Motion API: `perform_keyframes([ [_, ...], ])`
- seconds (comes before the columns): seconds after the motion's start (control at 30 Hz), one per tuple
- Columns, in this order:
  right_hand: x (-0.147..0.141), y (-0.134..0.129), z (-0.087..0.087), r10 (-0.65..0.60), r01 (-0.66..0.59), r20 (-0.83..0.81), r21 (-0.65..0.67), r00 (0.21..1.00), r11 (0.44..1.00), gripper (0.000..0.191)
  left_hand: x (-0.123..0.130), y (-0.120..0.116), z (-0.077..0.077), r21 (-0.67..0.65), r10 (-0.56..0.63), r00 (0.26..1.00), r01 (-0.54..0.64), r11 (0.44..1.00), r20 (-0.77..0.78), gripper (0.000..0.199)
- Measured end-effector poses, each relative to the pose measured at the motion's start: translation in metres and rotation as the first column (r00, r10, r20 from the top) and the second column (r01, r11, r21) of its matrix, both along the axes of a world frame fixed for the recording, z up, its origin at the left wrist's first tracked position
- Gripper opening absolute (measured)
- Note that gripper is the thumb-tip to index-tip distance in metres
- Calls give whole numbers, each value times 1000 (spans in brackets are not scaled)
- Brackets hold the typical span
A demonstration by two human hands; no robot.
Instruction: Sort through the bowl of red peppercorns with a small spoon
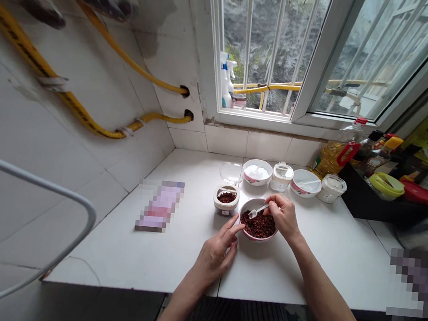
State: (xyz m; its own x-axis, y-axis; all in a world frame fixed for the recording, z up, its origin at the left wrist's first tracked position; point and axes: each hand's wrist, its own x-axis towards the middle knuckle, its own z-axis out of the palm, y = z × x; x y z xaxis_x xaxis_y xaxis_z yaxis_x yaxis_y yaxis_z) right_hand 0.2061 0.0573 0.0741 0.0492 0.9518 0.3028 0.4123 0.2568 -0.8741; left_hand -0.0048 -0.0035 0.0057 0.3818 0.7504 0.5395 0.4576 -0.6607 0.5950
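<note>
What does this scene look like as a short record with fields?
Right hand: holds a small white spoon
Left hand: fingers at the near bowl
In near bowl: dark red pieces
Beside it: open jar, similar pieces inside
Behind: white-filled bowl, middle jar, second bowl, end jar
Back right: oil bottle

No text or label is legible.

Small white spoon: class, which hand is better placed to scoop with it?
Probably the right hand: it holds the spoon over the dark red spice, while the left hand only touches the bowl.
</note>
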Motion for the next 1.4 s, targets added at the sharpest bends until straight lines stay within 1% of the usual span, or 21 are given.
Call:
perform_keyframes([
  [0.1, 0, 0, 0, -2, 2, 12, 16, 1000, 1000, 14, 0, 0, 0, 0, 3, 1000, -3, 1000, -4, 49],
  [0.3, -1, 0, 0, -42, 32, 100, 91, 994, 995, 14, 0, 1, -1, 4, 2, 1000, -2, 1000, -2, 49],
  [0.57, -1, -1, -1, -17, 15, 52, 39, 999, 999, 14, 1, 0, 0, 5, 7, 1000, -7, 1000, 6, 48],
  [0.67, -1, -1, 0, -6, 6, -21, -15, 1000, 1000, 12, 0, 0, 0, -2, 7, 1000, -7, 1000, -2, 49],
  [0.77, 0, 1, 0, 2, -20, -165, -107, 986, 994, 12, 0, 1, -1, -6, -5, 1000, 5, 1000, -1, 50],
  [0.83, 0, 2, 1, -1, -35, -245, -144, 969, 989, 13, 0, 1, -1, 1, -4, 1000, 4, 1000, -2, 51],
  [0.93, -4, 4, 4, -2, -43, -312, -136, 950, 990, 17, 0, 1, -1, 13, 1, 1000, -1, 1000, 2, 51],
  [1.0, -12, 3, 7, 15, -46, -323, -90, 946, 995, 20, 1, 0, -1, 4, 4, 1000, -4, 1000, 0, 50],
  [1.07, -23, 1, 10, 42, -47, -287, -12, 957, 999, 21, 1, 0, -1, -6, 8, 1000, -8, 1000, -5, 50],
  [1.1, -28, 0, 11, 51, -43, -240, 39, 969, 998, 20, 1, 0, -2, -7, 11, 1000, -11, 1000, -10, 50],
  [1.17, -38, -2, 11, 75, -63, -64, 178, 995, 982, 16, 1, 0, -2, 4, 18, 1000, -18, 1000, -18, 51],
  [1.23, -43, -3, 11, 118, -162, 156, 308, 981, 937, 16, 1, 0, -3, 20, 24, 1000, -23, 1000, -19, 50],
  [1.27, -44, -3, 11, 139, -218, 240, 347, 961, 912, 18, 1, 0, -3, 24, 26, 999, -26, 999, -18, 50],
  [1.3, -43, -4, 11, 150, -255, 288, 370, 946, 894, 19, 1, 0, -3, 23, 27, 999, -27, 999, -18, 49],
  [1.33, -41, -4, 11, 148, -260, 301, 376, 942, 889, 20, 1, 0, -3, 17, 26, 999, -26, 1000, -18, 48],
  [1.37, -38, -5, 12, 125, -229, 283, 373, 951, 899, 20, 1, 0, -2, 10, 23, 1000, -23, 1000, -17, 48],
  [1.4, -33, -5, 12, 85, -173, 245, 363, 966, 916, 19, 1, 0, -2, 4, 18, 1000, -18, 1000, -15, 49],
])
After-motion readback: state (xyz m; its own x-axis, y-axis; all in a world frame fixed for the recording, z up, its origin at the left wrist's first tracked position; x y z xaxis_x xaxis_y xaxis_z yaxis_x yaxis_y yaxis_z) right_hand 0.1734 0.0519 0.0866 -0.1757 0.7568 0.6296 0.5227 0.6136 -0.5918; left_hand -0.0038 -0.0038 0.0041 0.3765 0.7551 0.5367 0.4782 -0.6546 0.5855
